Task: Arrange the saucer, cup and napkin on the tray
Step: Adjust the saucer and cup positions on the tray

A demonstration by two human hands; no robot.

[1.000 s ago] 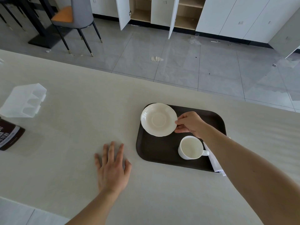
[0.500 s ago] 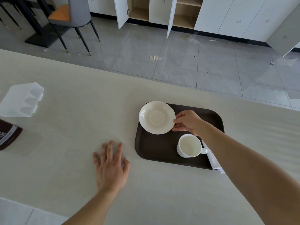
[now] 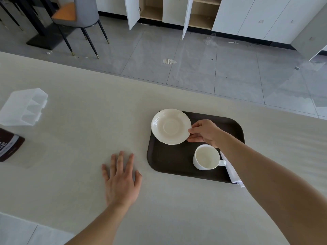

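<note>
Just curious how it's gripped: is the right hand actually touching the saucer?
Touching. The head view shows the right hand pinching the saucer rim between thumb and fingers.

Head view: right hand gripping a saucer at the far-left corner of a tray on a pale counter.

The right hand [image 3: 205, 132] pinches the right rim of the cream scalloped ceramic saucer [image 3: 170, 126], which sits over the far-left corner of the dark brown rounded rectangular plastic tray [image 3: 168, 161]. A white ceramic cup [image 3: 206, 157], handle pointing right, stands empty on the tray's near-right part. A folded white paper napkin [image 3: 232, 171] lies at the tray's right edge, partly hidden by the forearm. The left hand [image 3: 122, 179] rests flat, fingers spread, on the pale beige counter [image 3: 79, 138], left of the tray. A translucent plastic container [image 3: 23, 106] and a dark brown labelled package [image 3: 8, 145] lie at far left.
</note>
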